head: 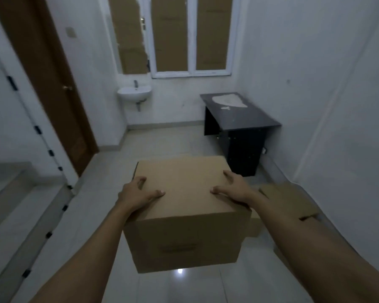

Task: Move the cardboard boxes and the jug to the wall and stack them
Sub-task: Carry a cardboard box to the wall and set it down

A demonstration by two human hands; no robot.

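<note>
A person carries a closed cardboard box [185, 213] above the tiled floor [162, 145], the left hand [138, 193] and right hand [234, 189] clamping its sides, fingers curled over its top edges. A second cardboard box [289, 200] sits low by the right wall [315, 84], near a dark tabletop [245, 114]. No jug shows; stacking appears barely begun.

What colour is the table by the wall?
Black, with a pale patch on top: the table, in the head view.

Bare tiled utility room: wall sink [134, 92], papered window [190, 36], dark desk [239, 119].
</note>
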